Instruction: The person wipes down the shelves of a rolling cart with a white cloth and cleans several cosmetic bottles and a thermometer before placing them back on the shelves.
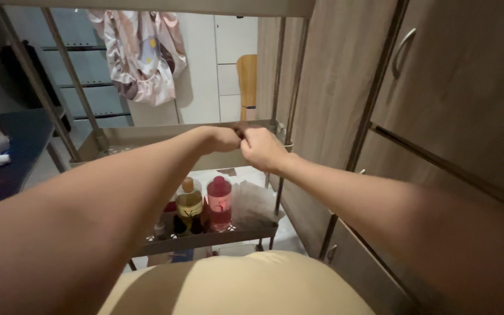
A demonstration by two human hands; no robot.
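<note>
Both arms reach out over a metal shelf rack (147, 137). Left hand (224, 139) and right hand (262, 147) are each curled into a fist, knuckles touching, just above the front rim of the rack's upper tray near its right post. They seem to pinch sth small between them, but the view is too dim and small to tell what, so I can't say what they grip.

On the lower shelf, well below the hands: a yellowish bottle (189, 204), a pink bottle (220, 202) beside it, small dark bottles, crumpled clear plastic to the right. Wooden cabinet (450, 99) w/ metal handles close on the right. Patterned cloth (141, 52) hangs behind the rack.
</note>
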